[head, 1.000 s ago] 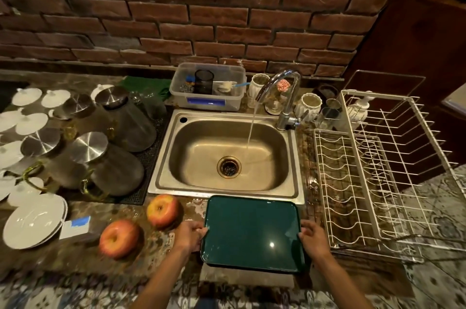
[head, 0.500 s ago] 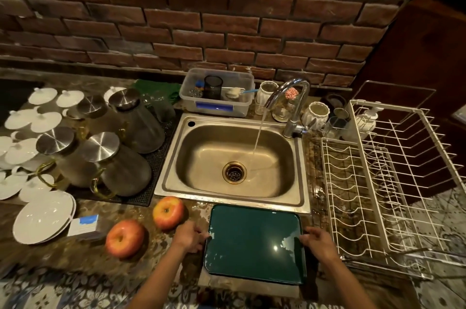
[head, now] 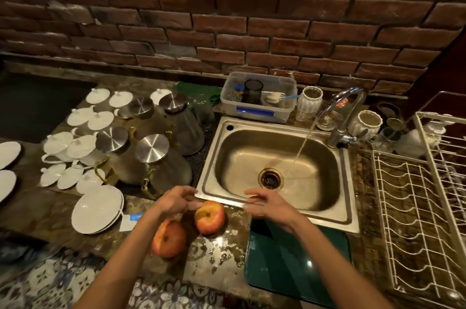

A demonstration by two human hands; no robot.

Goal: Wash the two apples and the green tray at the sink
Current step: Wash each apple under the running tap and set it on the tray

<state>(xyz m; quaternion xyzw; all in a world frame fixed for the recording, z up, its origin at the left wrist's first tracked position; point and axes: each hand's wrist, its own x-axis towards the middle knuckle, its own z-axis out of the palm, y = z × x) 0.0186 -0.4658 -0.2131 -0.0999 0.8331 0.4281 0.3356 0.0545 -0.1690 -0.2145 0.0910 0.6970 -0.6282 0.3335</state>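
Two red-yellow apples lie on the counter in front of the sink's left corner: one apple [head: 209, 218] nearer the sink, the other apple [head: 168, 238] closer to me. The green tray [head: 297, 263] lies flat on the counter below the sink [head: 274, 172], partly under my right forearm. My left hand [head: 176, 201] hovers just above and left of the nearer apple, fingers apart, holding nothing. My right hand [head: 267, 204] hangs over the sink's front rim, fingers spread and empty. Water runs from the faucet [head: 345, 112] into the basin.
Glass jugs with steel lids [head: 161, 162] and white lids and plates [head: 98, 208] crowd the counter at left. A white wire dish rack [head: 418, 213] stands at right. A plastic tub [head: 259, 100] and white cups sit behind the sink, against the brick wall.
Both hands have let go of the tray's edges and moved up and left, the left one to the nearer apple. The view has shifted right to left.
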